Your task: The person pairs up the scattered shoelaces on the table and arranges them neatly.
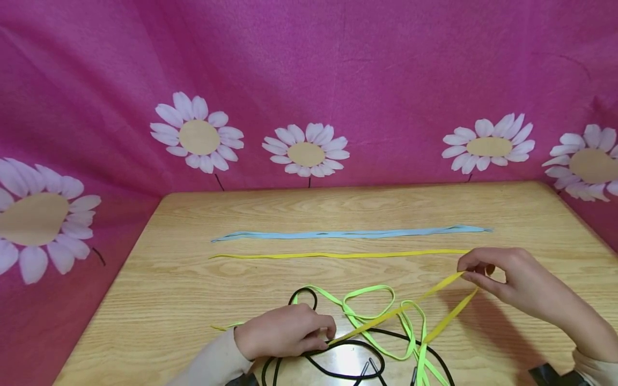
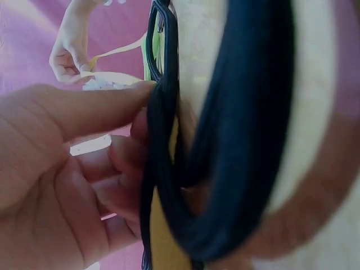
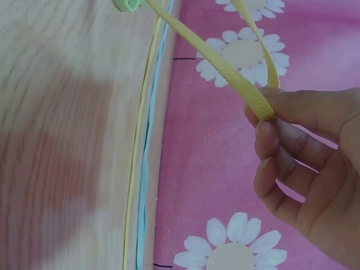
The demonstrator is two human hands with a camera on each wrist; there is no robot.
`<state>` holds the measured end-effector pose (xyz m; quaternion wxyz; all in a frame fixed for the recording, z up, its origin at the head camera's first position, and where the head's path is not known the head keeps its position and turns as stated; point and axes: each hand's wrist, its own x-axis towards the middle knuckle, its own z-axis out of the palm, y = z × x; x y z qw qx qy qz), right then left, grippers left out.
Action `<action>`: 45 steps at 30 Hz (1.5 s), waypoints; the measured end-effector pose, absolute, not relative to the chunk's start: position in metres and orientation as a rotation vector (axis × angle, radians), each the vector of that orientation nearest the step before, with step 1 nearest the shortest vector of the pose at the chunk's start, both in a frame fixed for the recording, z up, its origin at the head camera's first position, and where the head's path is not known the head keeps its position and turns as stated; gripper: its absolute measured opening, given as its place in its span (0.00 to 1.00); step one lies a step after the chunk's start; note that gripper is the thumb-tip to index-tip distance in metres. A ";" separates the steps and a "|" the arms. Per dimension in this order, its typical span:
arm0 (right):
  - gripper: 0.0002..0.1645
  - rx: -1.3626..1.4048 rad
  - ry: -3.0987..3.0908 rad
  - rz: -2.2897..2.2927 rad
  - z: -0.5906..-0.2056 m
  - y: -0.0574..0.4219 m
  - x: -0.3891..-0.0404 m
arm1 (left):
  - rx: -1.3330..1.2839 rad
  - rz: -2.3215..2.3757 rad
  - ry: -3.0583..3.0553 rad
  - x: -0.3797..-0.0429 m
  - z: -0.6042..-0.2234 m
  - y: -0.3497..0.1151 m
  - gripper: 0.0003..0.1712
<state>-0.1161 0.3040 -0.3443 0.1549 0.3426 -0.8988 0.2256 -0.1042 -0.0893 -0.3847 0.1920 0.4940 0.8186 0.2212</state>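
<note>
Over the wood-grain table a raised yellow lace crosses the green lace; the left hand pinches its low stretch, the right hand its bend, fingers closed together; probably light, limp, soft, best gripped flat, clear of crossings.

A flat, woven yellow lace doubles back in your right hand, slanting down toward the looped, round black cord at your left hand.
</note>
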 end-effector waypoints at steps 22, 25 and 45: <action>0.17 0.894 -2.388 0.599 -0.324 0.327 -0.112 | 1.341 0.682 2.367 -0.112 -0.372 -0.101 0.09; 0.23 0.896 -2.404 0.526 -0.325 0.331 -0.113 | 1.250 0.753 2.378 -0.115 -0.362 -0.111 0.06; 0.16 0.708 -2.719 0.106 -0.340 0.353 -0.120 | 1.031 0.829 2.606 -0.131 -0.314 -0.177 0.08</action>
